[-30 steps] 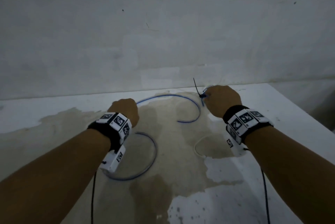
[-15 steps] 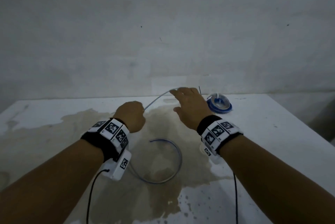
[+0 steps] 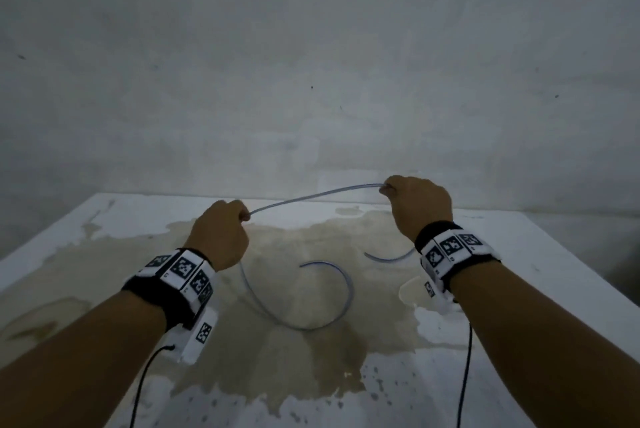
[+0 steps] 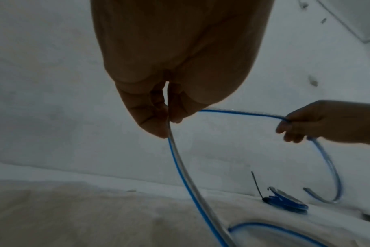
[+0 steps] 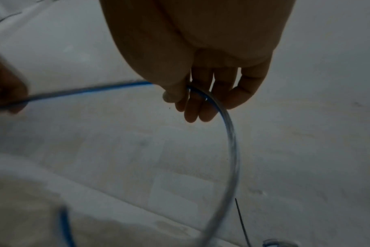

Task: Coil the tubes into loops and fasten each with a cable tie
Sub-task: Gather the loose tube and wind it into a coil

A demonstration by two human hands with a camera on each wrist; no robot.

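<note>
Head view: a white counter (image 3: 519, 289) with a large brownish stain is standing against a bare grey wall (image 3: 311, 47). One clear tube with a blue stripe (image 3: 311, 197) is spanning the air between the two hands, above the far middle of the counter. The left hand (image 3: 218, 237) is gripping it in a closed fist; the right hand (image 3: 417, 208) is pinching it at the fingertips. Below the left hand the tube is curving over the stain, near the counter's middle.

Left wrist view: the left hand (image 4: 171, 66) is pinching the tube (image 4: 180, 167). One finished coil (image 4: 287, 201) is lying at the far edge of the counter, with one black cable tie (image 4: 257, 185) standing up from it.

Right wrist view: the right hand (image 5: 201, 50) is holding the tube (image 5: 230, 142) between thumb and fingers, with the remaining fingers loosely extended. The cable tie (image 5: 242, 222) is showing at the lower edge.
</note>
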